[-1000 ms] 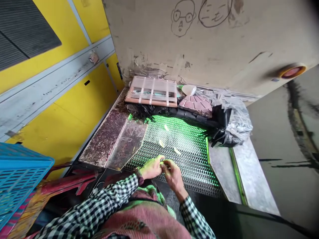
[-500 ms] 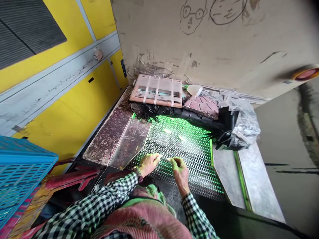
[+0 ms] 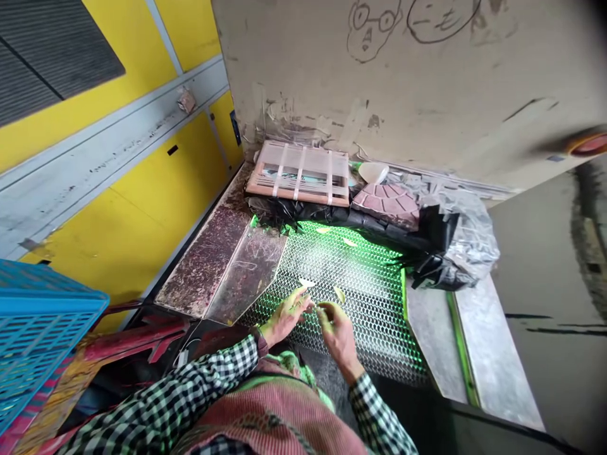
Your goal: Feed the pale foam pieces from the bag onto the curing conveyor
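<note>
- The left hand [image 3: 286, 318] is held low over the near edge of a wire mesh screen [image 3: 360, 297], which is lit green. Its fingers [image 3: 298, 304] are loosely spread and partly open, and nothing can be seen in their hold.
- The right hand [image 3: 337, 335] is just beside the left, with its fingers [image 3: 327, 311] curled in toward the thumb. Whether a small piece is pinched there cannot be told, as the view is poor.
- Four pale slivers [image 3: 307, 282] are lying apart on the mesh. Two are just beyond the fingertips, and two are further off near the far edge. They are too small for their kind to be told with certainty.
- A clear plastic panel [image 3: 246, 275] is laid beside the mesh, against a dark stained metal panel [image 3: 203, 259].
- Along the far edge, black plastic sheeting [image 3: 332, 218] is bunched, with a strapped pink-framed bundle [image 3: 298, 174], a pink segmented piece [image 3: 385, 205] and a clear plastic bag [image 3: 469, 234] beyond or beside it.
- A blue plastic crate [image 3: 42, 316] is placed at lower left, below yellow panels [image 3: 128, 246].
- Checked sleeves [image 3: 190, 373] and a pink striped apron [image 3: 270, 423] are seen below the hands.
</note>
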`<state>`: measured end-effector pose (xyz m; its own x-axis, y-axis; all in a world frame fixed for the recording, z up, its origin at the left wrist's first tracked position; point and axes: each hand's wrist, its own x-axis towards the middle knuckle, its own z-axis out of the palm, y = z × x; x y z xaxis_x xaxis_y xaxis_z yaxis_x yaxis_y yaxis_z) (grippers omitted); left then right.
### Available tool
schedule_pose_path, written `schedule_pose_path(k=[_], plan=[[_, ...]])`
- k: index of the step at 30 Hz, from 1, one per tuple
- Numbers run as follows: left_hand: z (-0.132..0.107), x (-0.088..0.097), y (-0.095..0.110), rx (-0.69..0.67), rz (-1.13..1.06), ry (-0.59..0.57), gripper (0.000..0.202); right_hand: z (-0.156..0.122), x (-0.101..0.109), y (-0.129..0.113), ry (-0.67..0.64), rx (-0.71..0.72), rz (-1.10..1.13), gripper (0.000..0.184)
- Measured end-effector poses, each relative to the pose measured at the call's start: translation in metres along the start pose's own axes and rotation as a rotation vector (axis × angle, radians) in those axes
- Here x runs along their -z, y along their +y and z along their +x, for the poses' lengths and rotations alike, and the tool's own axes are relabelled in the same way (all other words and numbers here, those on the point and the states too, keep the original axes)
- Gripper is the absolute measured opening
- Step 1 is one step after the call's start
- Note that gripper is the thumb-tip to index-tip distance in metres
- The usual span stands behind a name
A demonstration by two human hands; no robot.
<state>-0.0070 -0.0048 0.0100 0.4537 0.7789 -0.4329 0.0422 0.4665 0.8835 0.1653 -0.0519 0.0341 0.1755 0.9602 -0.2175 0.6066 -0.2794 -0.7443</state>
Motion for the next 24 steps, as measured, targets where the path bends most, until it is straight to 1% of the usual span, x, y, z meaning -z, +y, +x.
schedule_pose_path(k=[1, 3, 5, 7, 9, 12, 14, 17, 20, 22, 24], plan=[[-0.001, -0.003, 0.003, -0.004, -0.044, -0.005, 0.063, 0.000, -0.007, -0.007, -0.040, 0.061, 0.011, 0.032], [-0.002, -0.008, 0.008, -0.016, -0.067, -0.018, 0.066, 0.000, -0.019, -0.016, -0.022, 0.128, -0.002, 0.027], [-0.002, -0.011, 0.011, -0.017, -0.085, -0.052, 0.068, 0.002, -0.026, -0.016, 0.024, 0.135, 0.005, 0.025], [-0.001, -0.012, 0.013, -0.008, -0.126, -0.068, 0.069, 0.006, -0.027, -0.008, 0.025, 0.140, 0.021, 0.024], [0.002, -0.012, 0.012, 0.040, -0.200, -0.021, 0.071, 0.010, -0.024, 0.004, 0.061, 0.150, -0.050, 0.025], [0.007, -0.006, 0.006, 0.139, -0.292, 0.139, 0.069, 0.017, -0.013, 0.024, 0.179, 0.149, -0.337, 0.032], [0.006, 0.002, 0.000, 0.159, -0.287, 0.208, 0.063, 0.019, -0.004, 0.033, 0.180, 0.174, -0.496, 0.034], [-0.010, 0.022, -0.011, 0.164, -0.256, 0.240, 0.056, 0.018, 0.006, 0.037, 0.155, 0.224, -0.573, 0.030], [-0.038, 0.042, -0.022, 0.193, -0.228, 0.304, 0.058, 0.011, 0.006, 0.028, 0.150, 0.257, -0.509, 0.028], [-0.055, 0.055, -0.028, 0.220, -0.213, 0.351, 0.062, 0.006, -0.002, 0.015, 0.106, 0.298, -0.412, 0.027], [-0.069, 0.068, -0.031, 0.234, -0.203, 0.392, 0.064, 0.004, -0.015, 0.000, 0.039, 0.340, -0.318, 0.025]])
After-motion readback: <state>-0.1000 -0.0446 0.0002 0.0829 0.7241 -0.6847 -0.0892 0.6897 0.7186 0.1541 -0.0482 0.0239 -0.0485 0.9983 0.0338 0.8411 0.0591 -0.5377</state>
